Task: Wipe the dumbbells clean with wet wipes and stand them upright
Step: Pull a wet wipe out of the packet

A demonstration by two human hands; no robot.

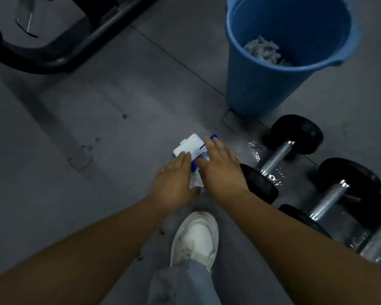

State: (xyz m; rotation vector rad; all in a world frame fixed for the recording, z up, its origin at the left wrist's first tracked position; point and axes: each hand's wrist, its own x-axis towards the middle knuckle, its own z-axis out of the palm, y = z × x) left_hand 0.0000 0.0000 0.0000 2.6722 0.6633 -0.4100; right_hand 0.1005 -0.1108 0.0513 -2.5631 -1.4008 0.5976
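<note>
On the floor (97,89), dumbbells (275,157) flat, axes diagonal.

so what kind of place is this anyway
Probably a gym: dumbbells with black heads and metal handles lie on the grey floor, and a dark frame, seemingly exercise equipment, stands at top left. The blue bucket holding crumpled wipes suggests cleaning.

You're looking at a soft blue-and-white plastic wipes pack (190,144) with a white flap lid, black round-headed dumbbells (277,157) with silver knurled steel handles, a round blue plastic bucket (253,84), your white lace-up shoe (196,236), and plain grey floor (97,102).
</note>
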